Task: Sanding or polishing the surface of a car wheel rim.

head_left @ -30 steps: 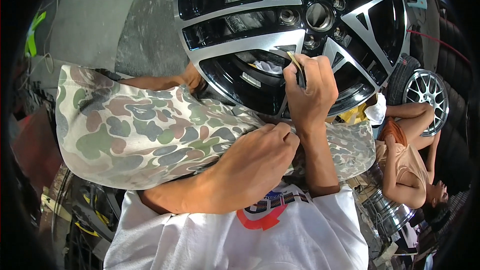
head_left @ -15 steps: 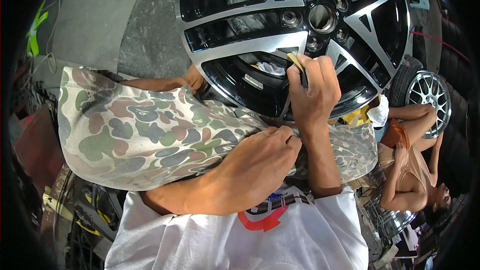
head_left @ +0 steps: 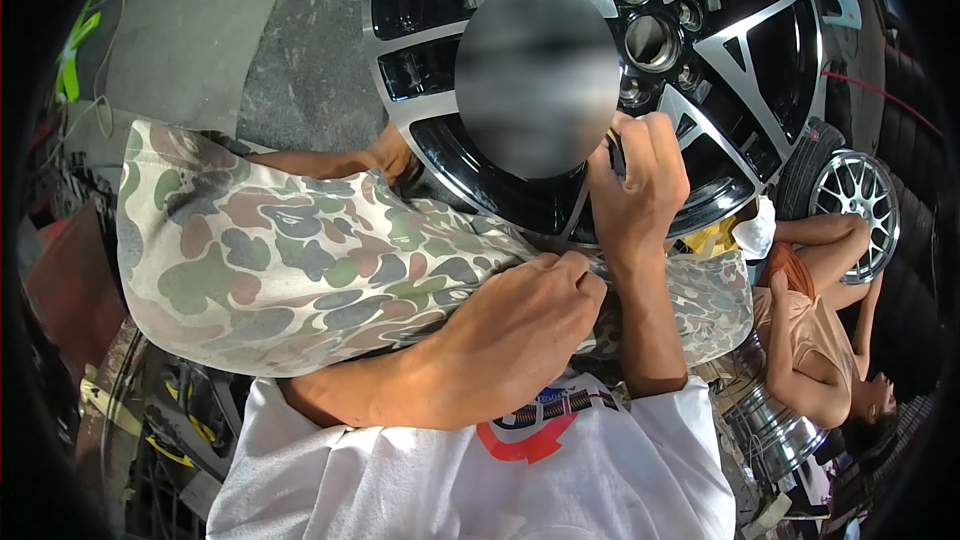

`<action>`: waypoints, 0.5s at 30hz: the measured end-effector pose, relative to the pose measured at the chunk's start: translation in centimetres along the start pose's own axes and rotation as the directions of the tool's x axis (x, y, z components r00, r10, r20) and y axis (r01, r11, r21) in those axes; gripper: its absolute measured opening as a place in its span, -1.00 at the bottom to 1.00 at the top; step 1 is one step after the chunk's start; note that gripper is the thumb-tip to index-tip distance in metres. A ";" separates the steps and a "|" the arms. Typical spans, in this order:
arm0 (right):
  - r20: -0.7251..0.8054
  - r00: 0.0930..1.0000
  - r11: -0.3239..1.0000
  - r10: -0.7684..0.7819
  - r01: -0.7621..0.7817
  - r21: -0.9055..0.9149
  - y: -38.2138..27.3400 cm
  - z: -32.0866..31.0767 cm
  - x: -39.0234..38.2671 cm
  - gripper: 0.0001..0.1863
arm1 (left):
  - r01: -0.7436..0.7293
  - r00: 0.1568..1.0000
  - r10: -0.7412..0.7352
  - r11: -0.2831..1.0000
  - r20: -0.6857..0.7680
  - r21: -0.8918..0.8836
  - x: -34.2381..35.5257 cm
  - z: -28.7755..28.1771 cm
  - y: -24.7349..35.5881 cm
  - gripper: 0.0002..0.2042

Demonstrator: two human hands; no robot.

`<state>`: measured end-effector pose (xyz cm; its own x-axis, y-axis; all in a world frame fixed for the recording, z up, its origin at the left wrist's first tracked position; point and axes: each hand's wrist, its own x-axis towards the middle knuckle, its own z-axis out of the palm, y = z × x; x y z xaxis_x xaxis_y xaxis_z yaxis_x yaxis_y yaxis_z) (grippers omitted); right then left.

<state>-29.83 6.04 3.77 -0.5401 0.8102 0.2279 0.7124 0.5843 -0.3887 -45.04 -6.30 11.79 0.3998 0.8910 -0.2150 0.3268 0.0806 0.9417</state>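
A large alloy wheel rim [head_left: 440, 60], black with bright silver spokes, stands before my lap. My right hand [head_left: 642, 175] is at its lower spokes, closed in a pinch on a thin yellow piece [head_left: 613, 148] that looks like a folded strip. Only a sliver of that piece shows between thumb and fingers. A round blurred patch hides part of the spokes beside my right fingertips. My left hand [head_left: 530, 325] rests on my lap near my right forearm, fingers curled closed. What it holds, if anything, is hidden.
Camouflage cloth [head_left: 250, 250] covers my legs. At the right, another person [head_left: 815, 340] is near a mesh-spoked rim [head_left: 858, 215] and a tyre [head_left: 808, 165]. A shiny rim [head_left: 765, 425] lies below. White cloth [head_left: 757, 228] sits by the wheel; grey sheeting [head_left: 185, 50] lies at the left.
My right hand has shifted slightly right and down, and less of the yellow piece shows. The wheel sits slightly further right in view. A blurred patch now covers part of it. My left hand stays put.
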 end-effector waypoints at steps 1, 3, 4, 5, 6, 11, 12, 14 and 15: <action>0.001 1.000 1.000 -0.004 0.004 -0.004 0.0 0.0 0.3 -0.74 | -0.021 1.000 0.020 0.999 0.018 0.033 0.0 -0.2 0.0 -0.83; 0.006 1.000 1.000 -0.011 0.011 0.000 0.2 -0.1 0.9 -0.75 | -0.032 0.998 0.029 0.997 0.051 0.074 0.3 -0.1 0.2 -0.83; 0.005 1.000 1.000 -0.006 0.006 0.004 0.3 -0.2 0.7 -0.75 | -0.030 0.999 0.027 0.997 0.043 0.070 0.4 0.0 0.2 -0.84; 0.020 1.000 1.000 -0.011 0.011 0.011 0.4 -0.2 0.6 -0.75 | -0.031 0.999 0.030 0.998 0.027 0.063 0.3 0.0 0.1 -0.84; 0.034 0.999 1.000 -0.017 0.016 0.018 0.4 -0.2 0.6 -0.76 | -0.032 0.999 0.030 0.998 0.023 0.062 0.3 0.1 0.0 -0.84; 0.001 1.000 1.000 -0.016 0.016 0.015 0.3 -0.2 0.9 -0.77 | -0.026 1.000 0.025 0.999 0.013 0.035 0.1 -0.1 0.2 -0.85; -0.002 0.999 0.999 -0.034 0.034 0.034 0.3 -0.3 1.0 -0.76 | -0.026 1.000 0.025 0.999 0.013 0.038 0.1 -0.1 0.2 -0.85; -0.046 0.999 0.997 -0.014 0.017 0.072 0.2 -1.1 0.8 -0.76 | -0.021 1.000 0.021 1.000 -0.012 0.000 0.2 0.1 0.3 -0.84; -0.086 0.996 0.994 0.008 0.001 0.110 0.2 -1.6 0.6 -0.76 | -0.029 1.000 0.029 1.000 -0.008 0.004 0.3 0.2 0.2 -0.84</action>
<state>-29.29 6.69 5.28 -0.4938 0.8160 0.3006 0.6581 0.5766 -0.4842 -44.69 -6.06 11.89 0.4026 0.8964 -0.1854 0.3186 0.0527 0.9464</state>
